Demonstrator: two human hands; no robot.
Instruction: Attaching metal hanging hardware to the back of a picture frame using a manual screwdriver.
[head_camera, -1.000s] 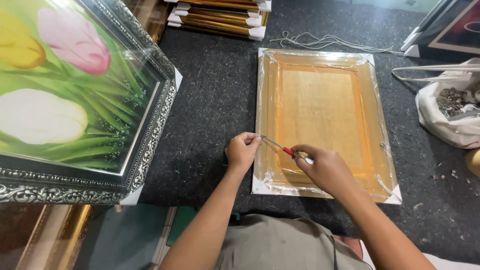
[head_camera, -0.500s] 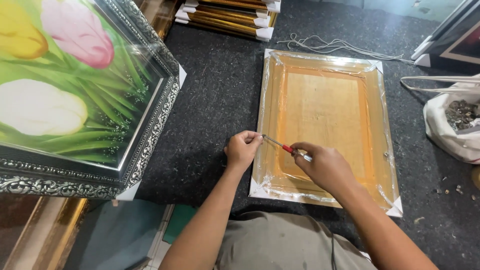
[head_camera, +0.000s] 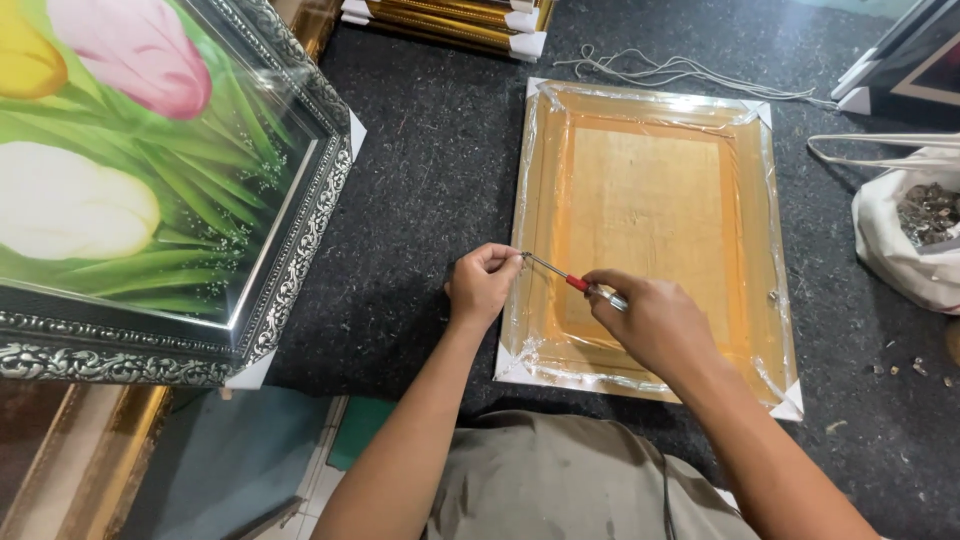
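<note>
We see the right hand (head_camera: 655, 322) with its fingers closed around a red-handled screwdriver (head_camera: 572, 282), whose tip meets the pinched fingers of the left hand (head_camera: 482, 285) at the left edge of a plastic-wrapped wooden frame (head_camera: 650, 235) lying on the dark speckled desk (head_camera: 430, 170). Left of the fingers leans a silver-framed tulip painting (head_camera: 150, 180). Beyond them lie gold mouldings (head_camera: 450, 18) and white cord (head_camera: 680, 72), and to their right sits a white bag (head_camera: 905, 245).
</note>
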